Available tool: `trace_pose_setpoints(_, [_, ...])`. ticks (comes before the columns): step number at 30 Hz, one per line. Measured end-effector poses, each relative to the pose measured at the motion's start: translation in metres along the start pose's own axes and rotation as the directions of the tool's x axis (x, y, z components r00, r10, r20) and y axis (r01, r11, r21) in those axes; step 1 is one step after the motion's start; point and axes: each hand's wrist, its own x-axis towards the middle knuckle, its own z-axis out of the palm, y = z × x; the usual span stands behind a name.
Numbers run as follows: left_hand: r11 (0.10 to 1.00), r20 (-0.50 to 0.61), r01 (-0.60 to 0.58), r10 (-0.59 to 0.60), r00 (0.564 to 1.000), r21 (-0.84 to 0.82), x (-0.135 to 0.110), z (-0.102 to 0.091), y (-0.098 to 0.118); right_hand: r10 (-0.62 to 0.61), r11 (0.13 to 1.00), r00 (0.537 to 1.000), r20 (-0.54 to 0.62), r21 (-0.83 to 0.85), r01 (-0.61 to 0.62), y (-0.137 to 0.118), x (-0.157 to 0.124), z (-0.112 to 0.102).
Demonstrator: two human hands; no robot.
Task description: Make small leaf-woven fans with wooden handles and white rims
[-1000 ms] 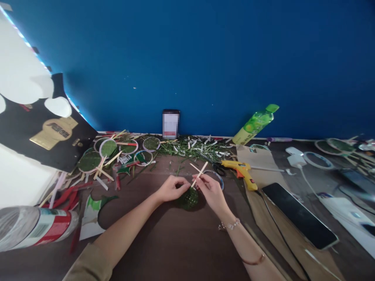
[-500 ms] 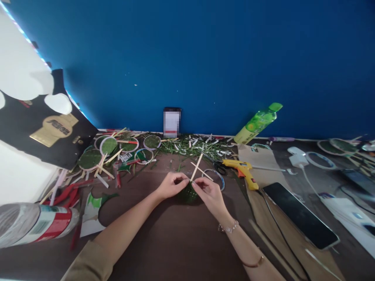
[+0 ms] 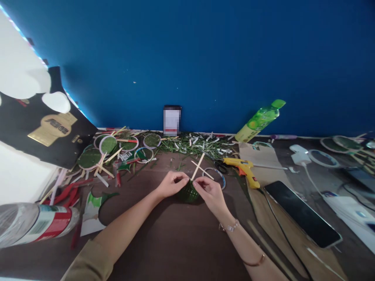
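My left hand (image 3: 171, 184) and my right hand (image 3: 210, 192) meet over a small round green woven disc (image 3: 190, 194) on the brown table (image 3: 175, 242). Both hands are closed in a pinch at the disc's top edge, where two thin crossed wooden sticks (image 3: 199, 167) stand up and away from me. My right hand pinches the base of the sticks. My left fingertips press on the disc's rim beside them.
A yellow glue gun (image 3: 243, 168) and black scissors (image 3: 219, 167) lie right of the hands. A phone (image 3: 303, 214) rests on cardboard at right. Green ringed discs (image 3: 109, 145), cut leaf strips (image 3: 193, 145), a green bottle (image 3: 259, 121) and an upright phone (image 3: 172, 120) line the back. A tape roll (image 3: 35, 225) lies front left.
The crossed sticks have swung from leaning right to more upright, and both hands have closed in tighter on the disc's top edge. The view shifted slightly.
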Motion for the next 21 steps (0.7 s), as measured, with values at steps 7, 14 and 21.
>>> trace_pose_setpoints(7, [1.0, 0.016, 0.024, -0.024, 1.0, -0.012, 0.0, 0.0, -0.003, 0.033, 0.999, 0.999, -0.011, 0.038, -0.032, 0.0, 0.0, 0.0])
trace_pose_setpoints(14, [0.986, -0.108, -0.002, -0.016, 0.994, -0.164, -0.001, 0.002, -0.002, 0.107, 0.982, 0.989, -0.1, 0.165, -0.089, 0.001, 0.002, -0.004])
trace_pose_setpoints(21, [0.733, -0.366, -0.131, -0.17, 0.915, -0.667, 0.005, -0.01, -0.008, 0.175, 0.902, 0.956, -0.236, 0.427, -0.06, 0.009, 0.007, -0.011])
